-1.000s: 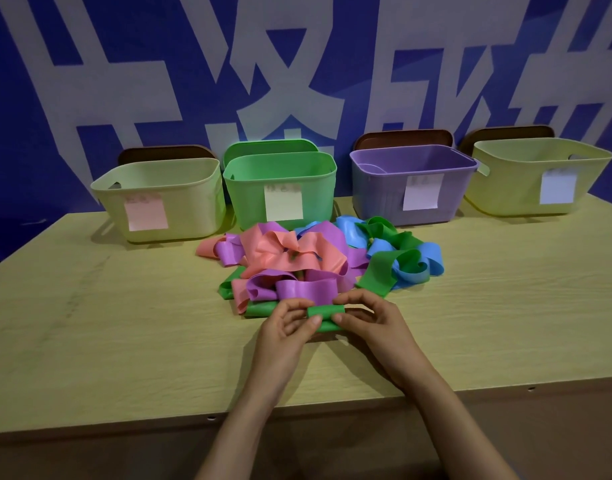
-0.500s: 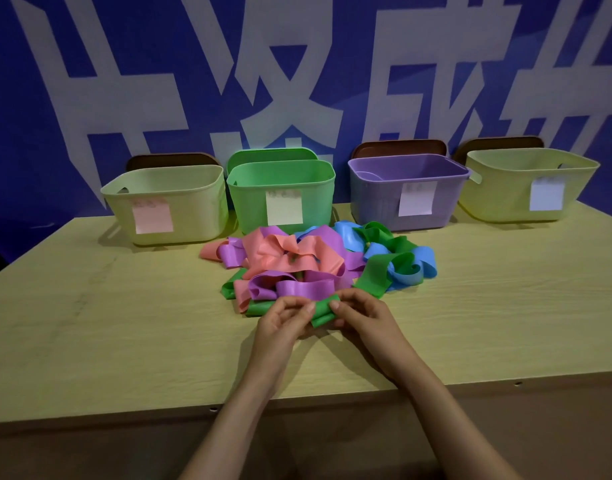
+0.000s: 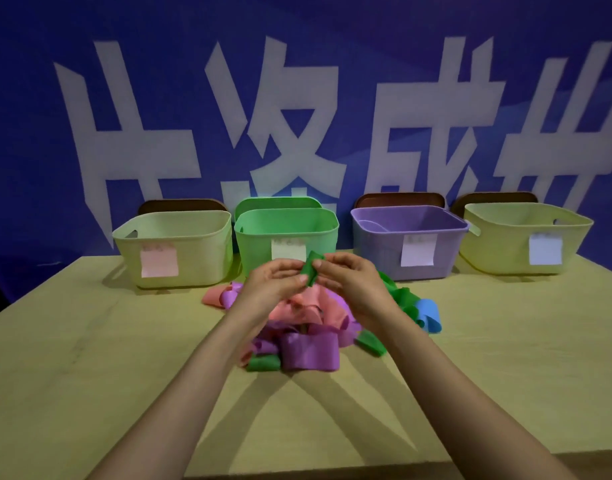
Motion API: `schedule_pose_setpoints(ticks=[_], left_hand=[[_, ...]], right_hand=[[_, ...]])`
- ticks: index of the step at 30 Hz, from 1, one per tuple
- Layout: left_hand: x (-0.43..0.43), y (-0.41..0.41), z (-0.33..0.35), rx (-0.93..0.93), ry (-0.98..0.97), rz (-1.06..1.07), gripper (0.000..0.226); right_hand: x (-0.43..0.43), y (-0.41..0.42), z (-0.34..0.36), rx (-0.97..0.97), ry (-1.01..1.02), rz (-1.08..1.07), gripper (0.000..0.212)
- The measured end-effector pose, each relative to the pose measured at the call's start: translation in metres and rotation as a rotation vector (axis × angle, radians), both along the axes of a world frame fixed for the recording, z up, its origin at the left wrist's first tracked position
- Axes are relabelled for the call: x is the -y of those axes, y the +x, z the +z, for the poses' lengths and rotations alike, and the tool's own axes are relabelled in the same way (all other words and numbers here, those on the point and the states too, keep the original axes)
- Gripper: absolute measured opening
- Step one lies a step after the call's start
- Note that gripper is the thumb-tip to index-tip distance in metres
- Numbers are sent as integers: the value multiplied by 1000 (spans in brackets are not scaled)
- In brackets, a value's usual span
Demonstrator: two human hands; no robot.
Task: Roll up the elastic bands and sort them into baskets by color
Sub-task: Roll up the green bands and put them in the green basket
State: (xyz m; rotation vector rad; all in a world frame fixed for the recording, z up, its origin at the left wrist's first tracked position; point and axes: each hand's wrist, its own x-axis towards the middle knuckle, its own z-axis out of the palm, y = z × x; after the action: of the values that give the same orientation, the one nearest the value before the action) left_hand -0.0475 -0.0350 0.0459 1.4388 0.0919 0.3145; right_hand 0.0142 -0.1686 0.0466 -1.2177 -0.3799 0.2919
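Both hands at work in front of the green basket (image 3: 256, 244). My left hand (image 3: 273, 282) and my right hand (image 3: 349, 282) meet just in front of the basket's front wall, raised above the table (image 3: 89, 375). Both pinch one small green band (image 3: 310, 271) between them, the fingers of each hand curled and the thumb and fingertips closed on the band's edge. The band is bunched short, and I cannot tell whether it is rolled or only folded. It hides part of the paper note (image 3: 280, 251) stuck on the basket's front. Nearer to me than the green basket, on the table, lies the pile of bands (image 3: 308, 313): pink and purple ones in the middle, green and blue ones on the side to the basket's right. Just to the left of the green basket stands a pale yellow basket (image 3: 193, 244). To its right stands a purple basket (image 3: 377, 251), and farther right a second yellow basket (image 3: 498, 251), each with its own note. Behind the green basket rises a blue wall (image 3: 27, 133) with large white characters.
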Motion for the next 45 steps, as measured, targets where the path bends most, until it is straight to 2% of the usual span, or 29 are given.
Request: schedule_pose_setpoints(ticks=[4,9,13,19,23,26,29,32,37,40,45], left_hand=[[-37,61,22,-13,69,37,19],[-77,130,53,-76,53,74,25],[-93,159,83,-210,107,82,25],[-118,179,108,-429,146,98,24],[-136,196,105,-518,131,112,23],[-146,211,93,-603,103,100,17],[-155,227,80,-718,110,51,20],[-161,246,70,-843,-97,34,18],[-174,268,51,-1016,-409,45,51],[-173,276,43,-1053,-456,47,52],[-179,283,28,-1089,-456,61,32]], right_hand=[[-37,64,19,31,-34,35,9],[-80,136,50,20,-100,38,12],[-100,165,77,-50,-195,-1,16],[-126,188,98,-159,-377,58,12],[-150,209,92,-223,-470,120,16],[-163,227,74,-335,-520,105,14],[-177,245,49,-421,-601,136,18],[-193,263,29,-483,-675,144,20],[-214,275,-5,-613,-782,155,19],[-224,277,-20,-675,-798,164,17],[-233,280,-28,-720,-812,103,32]])
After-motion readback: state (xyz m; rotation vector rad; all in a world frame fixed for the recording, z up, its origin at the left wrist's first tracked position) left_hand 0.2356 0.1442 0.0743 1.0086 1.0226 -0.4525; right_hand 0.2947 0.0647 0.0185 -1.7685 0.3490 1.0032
